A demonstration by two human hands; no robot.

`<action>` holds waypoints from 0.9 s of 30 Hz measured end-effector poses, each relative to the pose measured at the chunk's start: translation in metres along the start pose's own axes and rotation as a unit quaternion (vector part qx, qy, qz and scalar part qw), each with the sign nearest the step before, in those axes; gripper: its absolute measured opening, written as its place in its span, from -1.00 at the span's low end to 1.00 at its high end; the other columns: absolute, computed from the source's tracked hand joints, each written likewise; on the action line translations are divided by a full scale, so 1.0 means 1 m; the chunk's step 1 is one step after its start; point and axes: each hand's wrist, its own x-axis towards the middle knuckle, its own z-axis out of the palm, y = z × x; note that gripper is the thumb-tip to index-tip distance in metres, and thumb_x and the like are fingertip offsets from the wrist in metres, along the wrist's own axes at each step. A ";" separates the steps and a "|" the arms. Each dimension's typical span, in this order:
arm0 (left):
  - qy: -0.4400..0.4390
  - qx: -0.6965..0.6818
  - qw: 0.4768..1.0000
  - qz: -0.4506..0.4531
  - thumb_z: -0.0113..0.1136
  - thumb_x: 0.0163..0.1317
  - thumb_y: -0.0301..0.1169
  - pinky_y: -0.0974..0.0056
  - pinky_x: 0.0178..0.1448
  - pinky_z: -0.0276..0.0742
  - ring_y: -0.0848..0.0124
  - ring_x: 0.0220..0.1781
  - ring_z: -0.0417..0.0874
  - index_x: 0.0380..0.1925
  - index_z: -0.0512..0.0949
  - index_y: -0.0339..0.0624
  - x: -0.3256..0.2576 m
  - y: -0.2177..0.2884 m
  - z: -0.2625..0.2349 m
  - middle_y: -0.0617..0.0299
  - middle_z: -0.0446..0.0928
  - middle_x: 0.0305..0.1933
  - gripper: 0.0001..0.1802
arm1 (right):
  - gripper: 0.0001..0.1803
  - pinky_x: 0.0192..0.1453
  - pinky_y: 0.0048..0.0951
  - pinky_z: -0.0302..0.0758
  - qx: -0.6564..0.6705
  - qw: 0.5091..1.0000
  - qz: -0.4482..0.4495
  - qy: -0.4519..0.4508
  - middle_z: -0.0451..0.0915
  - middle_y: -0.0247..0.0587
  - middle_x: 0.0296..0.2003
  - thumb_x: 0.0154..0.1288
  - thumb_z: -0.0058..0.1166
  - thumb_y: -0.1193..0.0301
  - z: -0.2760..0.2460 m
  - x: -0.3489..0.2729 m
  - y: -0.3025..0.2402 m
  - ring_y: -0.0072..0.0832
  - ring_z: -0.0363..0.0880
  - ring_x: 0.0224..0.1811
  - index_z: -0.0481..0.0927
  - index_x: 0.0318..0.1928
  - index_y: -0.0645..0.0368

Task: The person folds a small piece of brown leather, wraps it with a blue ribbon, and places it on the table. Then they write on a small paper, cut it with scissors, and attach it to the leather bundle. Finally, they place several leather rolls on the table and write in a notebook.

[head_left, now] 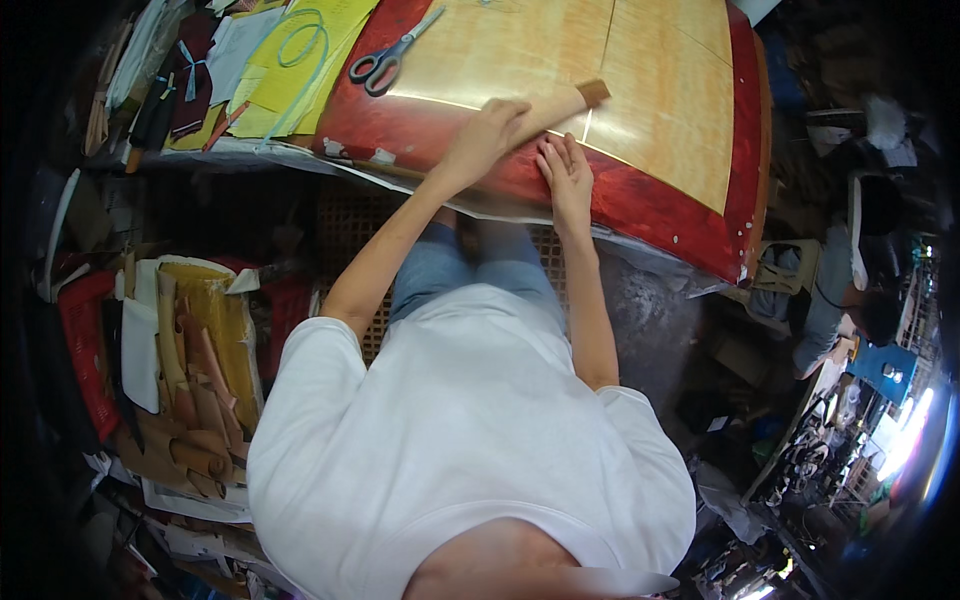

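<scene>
My left hand (487,138) lies closed over the near-left end of a curled strip of tan leather (550,110). The strip slants away to the right across the table and ends in a darker brown edge. Just right of it, my right hand (568,180) is over the red border of the tabletop (650,200). Its fingers are slightly bent and apart, and nothing shows in them. Beyond my left hand, scissors with dark handles (378,72) rest on the table, blades pointing away.
Yellow sheets (300,70) with a coiled pale-blue cord lie at the far left, beside dark bundled pieces (195,85) and a red pen-like tool (226,127). Left of me, a container (215,290) holds leather scraps. A person (835,290) sits at the far right.
</scene>
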 end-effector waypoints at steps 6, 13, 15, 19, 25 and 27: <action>0.008 -0.155 0.986 -0.065 0.13 0.34 -0.40 0.16 0.14 0.50 0.14 0.04 0.63 0.03 0.57 -0.31 -0.034 0.023 0.007 -0.06 0.60 -0.02 -0.69 | -0.61 0.24 -0.33 0.47 0.109 0.984 0.099 -0.101 0.51 -0.17 0.10 0.49 0.03 0.36 -0.008 0.016 -0.007 -0.42 0.51 0.14 0.37 0.20 0.29; -0.038 -0.132 0.981 -0.137 0.27 0.26 -0.20 0.09 0.15 0.51 -0.04 0.12 0.60 0.23 0.43 -0.22 -0.042 0.030 -0.044 -0.05 0.55 0.12 -0.41 | -0.51 0.06 -0.43 0.63 0.114 0.975 0.114 -0.155 0.53 -0.13 0.08 0.39 0.14 0.46 0.012 0.010 -0.011 -0.42 0.60 0.04 0.31 0.24 0.31; -0.092 -0.176 0.970 -0.137 0.25 0.28 -0.21 0.11 0.14 0.53 -0.02 0.12 0.62 0.29 0.40 -0.18 -0.041 0.028 -0.055 -0.11 0.58 0.08 -0.39 | -0.55 0.01 -0.42 0.66 0.061 0.987 0.073 -0.133 0.55 -0.12 0.03 0.39 0.14 0.45 0.025 0.016 -0.007 -0.42 0.63 -0.01 0.33 0.19 0.31; -0.098 -0.081 0.984 -0.127 0.09 0.38 -0.21 0.15 0.12 0.54 0.06 0.05 0.66 0.18 0.54 -0.13 -0.044 0.010 -0.072 -0.08 0.63 -0.01 -0.57 | -0.61 -0.09 -0.40 0.70 0.047 0.984 0.073 -0.153 0.58 -0.11 -0.09 0.38 0.15 0.40 0.037 0.030 -0.001 -0.39 0.67 -0.12 0.36 0.11 0.29; 0.156 0.322 0.912 -0.202 0.16 0.32 -0.26 0.07 0.15 0.52 0.01 0.08 0.60 0.10 0.55 -0.19 -0.038 -0.126 -0.201 -0.08 0.61 -0.06 -0.60 | -0.58 -0.20 -0.41 0.67 0.104 0.980 0.092 -0.140 0.59 -0.10 -0.26 0.43 0.09 0.22 0.027 0.043 0.007 -0.40 0.63 -0.26 0.40 0.09 0.27; 0.091 0.444 0.845 -0.285 0.21 0.27 -0.28 0.02 0.10 0.54 0.01 0.05 0.62 0.01 0.62 -0.14 -0.046 -0.168 -0.231 -0.06 0.61 -0.09 -0.66 | -0.59 -0.52 -0.39 0.67 0.137 0.984 0.092 -0.070 0.58 -0.08 -0.29 0.42 0.08 0.21 0.024 0.048 0.012 -0.41 0.61 -0.42 0.39 0.08 0.26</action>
